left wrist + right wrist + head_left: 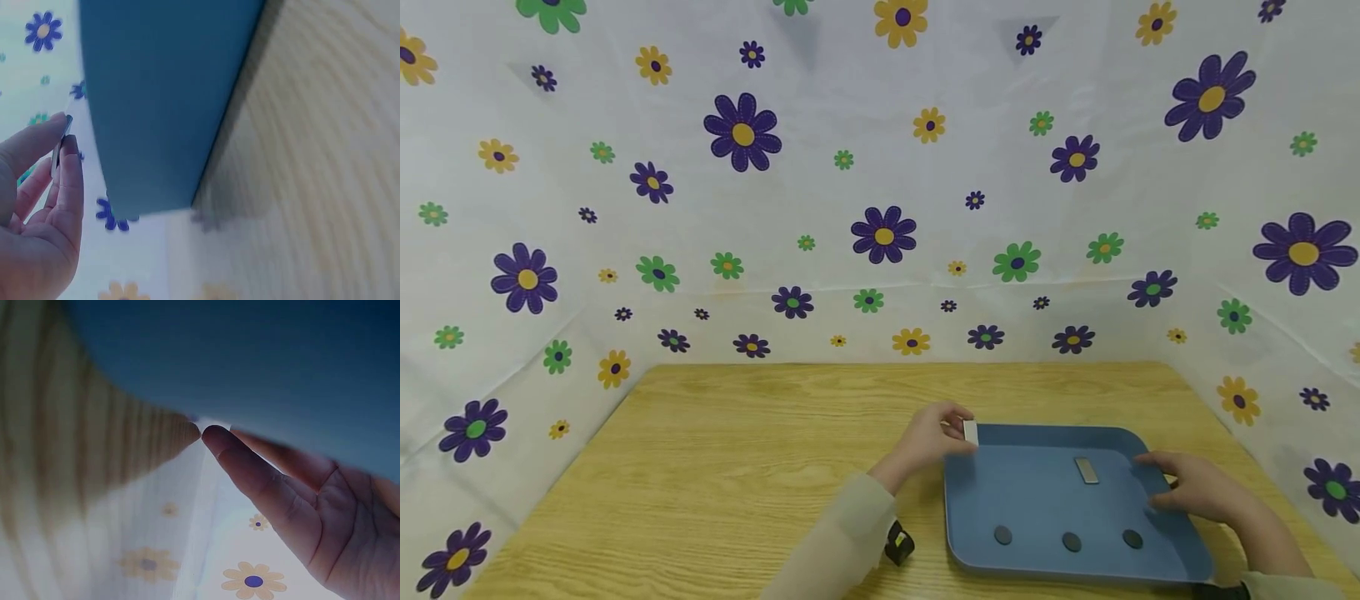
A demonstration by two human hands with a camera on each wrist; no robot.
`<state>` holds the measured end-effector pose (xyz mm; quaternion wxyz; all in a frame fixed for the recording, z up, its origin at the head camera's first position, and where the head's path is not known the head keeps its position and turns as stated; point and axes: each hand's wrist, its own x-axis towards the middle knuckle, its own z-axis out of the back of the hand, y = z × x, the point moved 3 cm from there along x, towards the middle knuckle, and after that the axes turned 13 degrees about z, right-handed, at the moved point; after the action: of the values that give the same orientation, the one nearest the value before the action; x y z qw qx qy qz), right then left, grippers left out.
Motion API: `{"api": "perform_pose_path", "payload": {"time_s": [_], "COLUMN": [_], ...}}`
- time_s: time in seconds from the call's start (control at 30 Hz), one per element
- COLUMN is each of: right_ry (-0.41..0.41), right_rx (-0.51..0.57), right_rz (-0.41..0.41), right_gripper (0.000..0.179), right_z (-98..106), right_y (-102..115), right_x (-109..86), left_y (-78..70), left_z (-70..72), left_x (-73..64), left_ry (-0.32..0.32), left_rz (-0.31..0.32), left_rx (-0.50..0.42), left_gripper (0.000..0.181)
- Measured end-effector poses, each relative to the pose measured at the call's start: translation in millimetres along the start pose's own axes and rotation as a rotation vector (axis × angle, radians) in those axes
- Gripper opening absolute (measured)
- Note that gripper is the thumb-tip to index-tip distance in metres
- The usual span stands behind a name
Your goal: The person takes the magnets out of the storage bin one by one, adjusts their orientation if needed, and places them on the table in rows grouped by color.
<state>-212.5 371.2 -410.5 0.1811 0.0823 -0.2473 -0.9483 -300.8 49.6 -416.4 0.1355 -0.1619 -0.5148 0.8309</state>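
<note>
A small flat rectangular metallic piece [971,432] is pinched between the thumb and fingers of my left hand [934,435], above the back left corner of a blue tray [1022,487]. The left wrist view shows that piece [57,156] edge-on between the fingertips. My right hand [1198,485] is at the tray's right rim, fingers spread and loosely bent, with nothing held. Whether it touches the rim I cannot tell. Inside the tray lie a similar rectangular piece [1086,471] and, along the front, three dark round discs [1071,542].
The tray stands on the right part of a wood-grain table [737,467]. White cloth with printed flowers [820,183] rises behind the table and along both sides. A black wrist device [898,543] is on the left forearm.
</note>
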Motion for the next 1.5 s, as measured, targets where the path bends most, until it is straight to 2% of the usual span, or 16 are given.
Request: {"api": "perform_pose_path", "payload": {"time_s": [0.13,0.37,0.6,0.8,0.93,1.07,1.17,1.3,1.4,1.5], "right_ry": [0.010,0.009,0.008,0.007,0.007,0.010,0.011,0.012,0.016,0.015], "right_rx": [0.006,0.025,0.032,0.025,0.023,0.018,0.023,0.034,0.032,0.030], "right_rz": [-0.023,-0.012,-0.011,0.007,0.013,0.008,0.013,0.024,0.019,0.015], "right_gripper": [0.057,0.058,0.058,0.057,0.056,0.057,0.056,0.056,0.056,0.055], "right_z": [-2,-3,-3,-2,-1,-1,-1,0,0,0], "right_y": [-1,-5,-5,-1,-2,-3,-3,-3,-3,-3], "right_x": [-0.4,-3.0,-3.2,-1.9,-1.9,-1.5,-1.0,-0.6,-0.1,-0.5], "left_y": [8.2,19.8,28.3,34.8,23.8,29.7,44.4,46.5,48.1,47.7], "left_z": [14.5,35.2,48.9,58.5,63.6,65.3,66.8,68.6,68.1,67.3], "left_x": [-1.8,-8.3,-14.5,-16.2,-27.7,-25.3,-15.4,-14.8,-13.0,-11.3], "left_ry": [-0.023,-0.041,-0.034,-0.051,-0.055,-0.058,-0.049,-0.043,-0.052,-0.062], "left_rz": [0.011,0.033,0.044,0.040,0.047,0.047,0.014,0.015,0.054,0.055], "left_rx": [-0.023,-0.056,-0.078,-0.054,-0.033,-0.014,-0.006,0.019,0.049,0.099], "left_gripper": [0.037,0.036,0.037,0.036,0.036,0.035,0.035,0.033,0.033,0.035]}}
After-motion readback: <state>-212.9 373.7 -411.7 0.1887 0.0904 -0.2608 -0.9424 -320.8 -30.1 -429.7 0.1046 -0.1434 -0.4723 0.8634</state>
